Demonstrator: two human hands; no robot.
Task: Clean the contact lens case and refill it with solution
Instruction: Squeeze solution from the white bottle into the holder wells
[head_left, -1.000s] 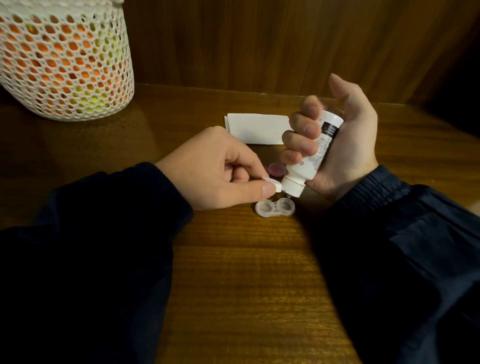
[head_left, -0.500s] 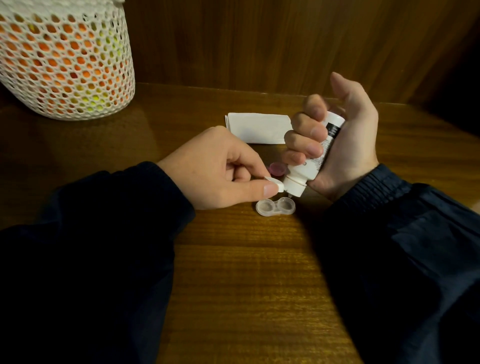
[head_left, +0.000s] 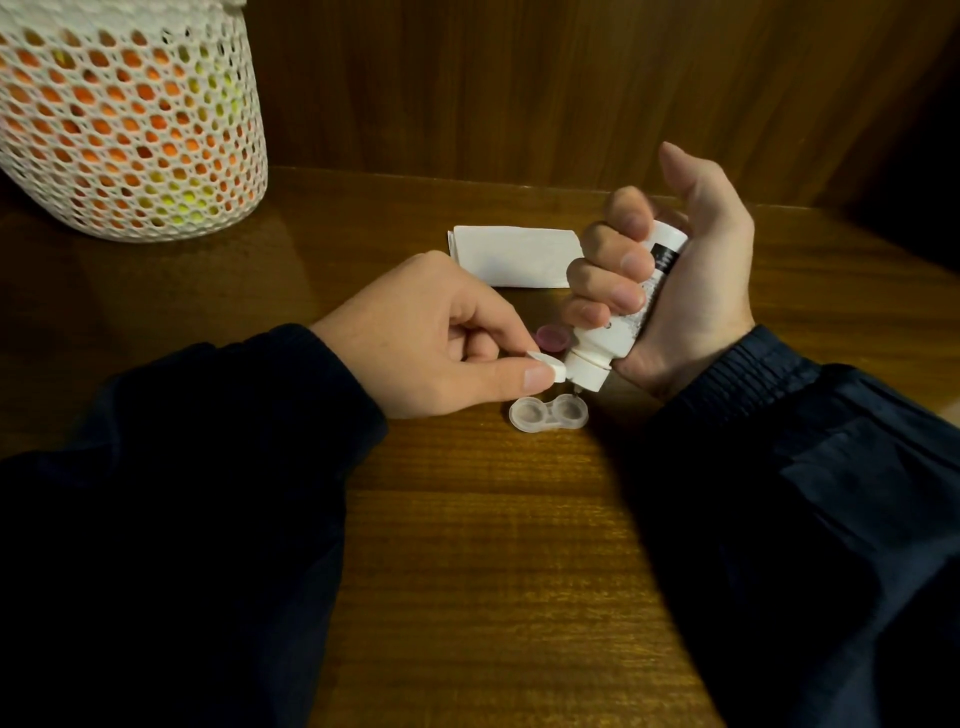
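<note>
Squeezing bottle in right grip over case, left grip pinching white cap beside tissue.

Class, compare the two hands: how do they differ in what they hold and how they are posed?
The right hand wraps its fingers round the bottle, tipped nozzle-down over the case; the left hand pinches a small white cap. The right is raised off the table; the left sits low beside the case. Both wear dark sleeves.
</note>
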